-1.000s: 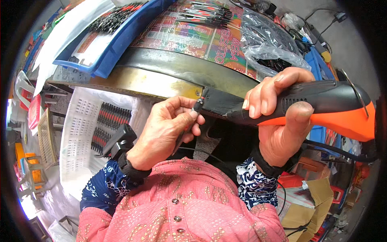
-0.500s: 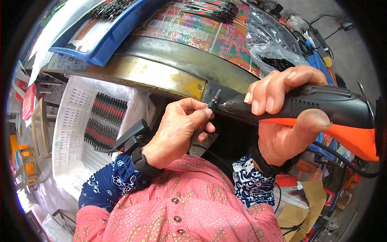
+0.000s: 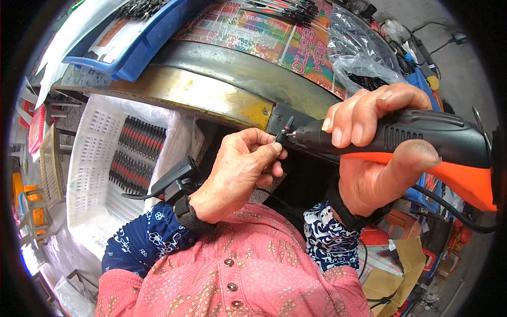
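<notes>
My left hand is closed, pinching a slim black-and-red part between thumb and fingertips. Much of that piece is hidden in my fingers; its upper end sticks out. In my right hand is a black-and-orange electric screwdriver, lying almost level and pointing left. My fingers go over its top and my thumb lies along the near side. The screwdriver's narrow metal bit reaches the side of the part, just above my left fingertips. Both hands are in front of the bench edge.
Below the bench at left, a white plastic basket holds rows of black-and-red pieces. A blue tray sits on the bench, with clear plastic bags farther right. An opened cardboard box stands at lower right. A black cord trails from the screwdriver.
My left hand has shifted slightly right, bringing the part against the screwdriver bit. My right hand and the screwdriver have hardly moved.
</notes>
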The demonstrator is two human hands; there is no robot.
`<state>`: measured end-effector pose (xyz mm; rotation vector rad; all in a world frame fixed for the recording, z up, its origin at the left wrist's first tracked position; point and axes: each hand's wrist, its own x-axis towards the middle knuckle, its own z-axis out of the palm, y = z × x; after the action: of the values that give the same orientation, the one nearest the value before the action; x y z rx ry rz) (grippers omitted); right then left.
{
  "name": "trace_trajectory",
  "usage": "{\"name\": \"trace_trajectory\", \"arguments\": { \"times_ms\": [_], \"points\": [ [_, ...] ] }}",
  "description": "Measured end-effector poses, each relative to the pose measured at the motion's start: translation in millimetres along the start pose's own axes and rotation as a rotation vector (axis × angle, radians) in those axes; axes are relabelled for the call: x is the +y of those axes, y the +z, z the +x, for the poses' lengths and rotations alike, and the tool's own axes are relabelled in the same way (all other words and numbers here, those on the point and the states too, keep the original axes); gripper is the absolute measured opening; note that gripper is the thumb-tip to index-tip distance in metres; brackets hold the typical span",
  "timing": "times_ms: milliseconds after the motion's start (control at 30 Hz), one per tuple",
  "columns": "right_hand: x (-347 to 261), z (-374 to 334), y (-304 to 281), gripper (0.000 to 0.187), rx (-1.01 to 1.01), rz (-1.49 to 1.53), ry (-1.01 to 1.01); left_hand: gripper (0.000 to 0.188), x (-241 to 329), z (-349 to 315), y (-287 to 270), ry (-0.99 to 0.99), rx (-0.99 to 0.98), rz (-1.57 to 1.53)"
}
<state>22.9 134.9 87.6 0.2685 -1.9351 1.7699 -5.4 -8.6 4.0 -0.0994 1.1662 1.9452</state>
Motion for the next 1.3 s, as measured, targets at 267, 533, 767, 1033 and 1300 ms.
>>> {"name": "trace_trajectory", "arguments": {
  "times_ms": [267, 533, 767, 1033, 1300],
  "points": [
    [4, 0, 1, 0.066, 0.025, 0.069, 0.003, 0.008, 0, -1, 1, -0.006, 0.018, 0.006],
    [-4, 4, 10, 0.067, -0.007, -0.174, 0.052, 0.008, -1, -3, 8, 0.035, 0.041, -0.012],
    [-5, 10, 5, 0.069, -0.1, -0.277, 0.068, 0.008, -1, -1, 9, 0.033, 0.032, -0.037],
    [0, 9, 16, 0.069, 0.064, -0.294, -0.017, 0.008, -1, -1, 9, 0.02, 0.051, -0.032],
    [7, 5, 22, 0.073, 0.179, 0.048, 0.042, 0.008, 1, -3, 9, -0.007, 0.055, -0.008]
  ]
}}
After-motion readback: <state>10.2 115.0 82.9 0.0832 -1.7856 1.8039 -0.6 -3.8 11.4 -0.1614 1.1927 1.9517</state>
